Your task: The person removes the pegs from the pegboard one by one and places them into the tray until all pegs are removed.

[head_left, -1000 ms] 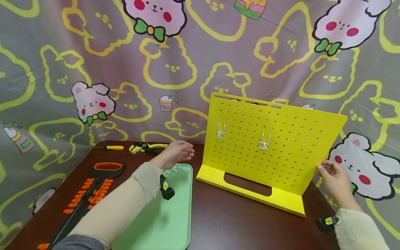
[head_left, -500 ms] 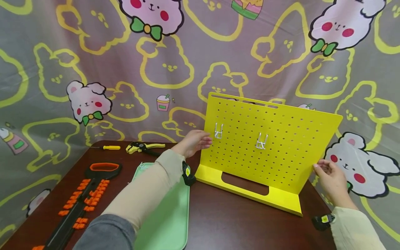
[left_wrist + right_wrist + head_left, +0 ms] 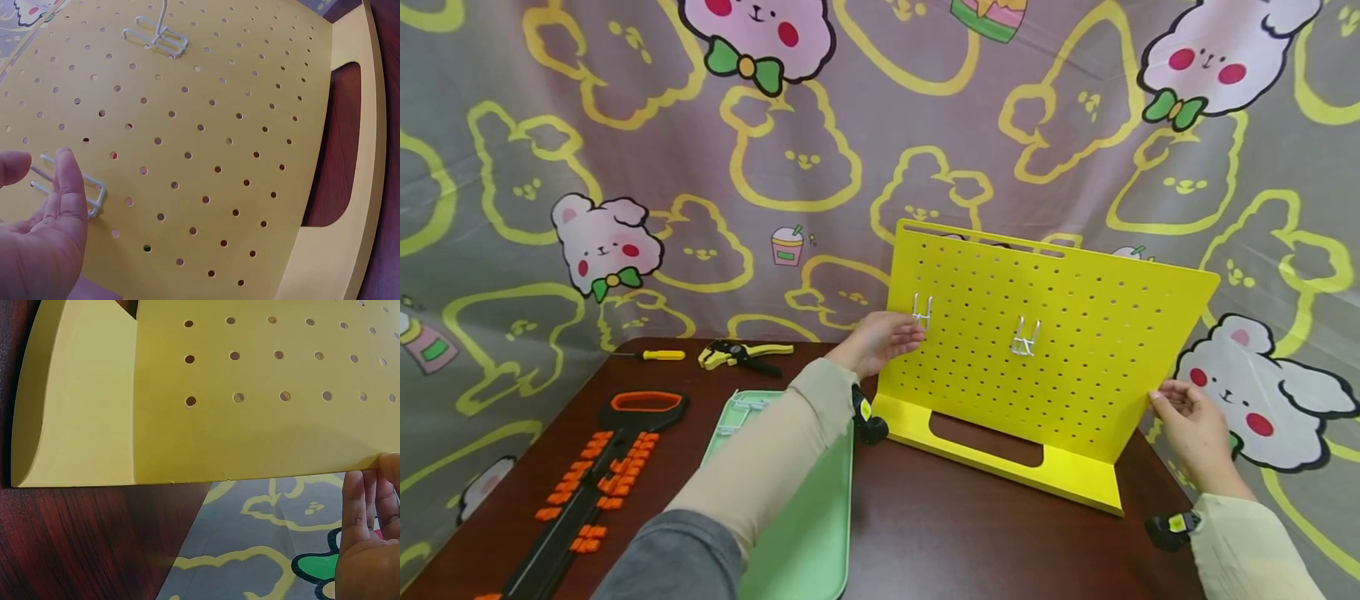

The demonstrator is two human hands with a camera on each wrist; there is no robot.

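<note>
A yellow pegboard (image 3: 977, 367) stands on its base, with two white wire hooks fitted in it. My left hand (image 3: 883, 340) is at the left hook (image 3: 922, 309), in front of its lower part. In the left wrist view that hook (image 3: 97, 199) lies behind my fingers, and the thumb stands apart from them with a prong in the gap. The other hook (image 3: 1023, 337) sits nearer the board's middle. My right hand (image 3: 1193, 435) pinches the board's right edge; the right wrist view shows the thumb (image 3: 390, 467) in front and fingers below the edge.
A green tray (image 3: 805, 533) with more wire hooks (image 3: 747, 406) lies left of the board, partly under my left arm. Farther left are a black holder with orange clips (image 3: 613, 450), yellow-handled wire strippers (image 3: 741, 357) and a screwdriver (image 3: 662, 355). A patterned curtain (image 3: 820, 167) hangs behind.
My left hand has moved right, from above the tray to the left hook on the pegboard. The right hand has stayed on the board's edge.
</note>
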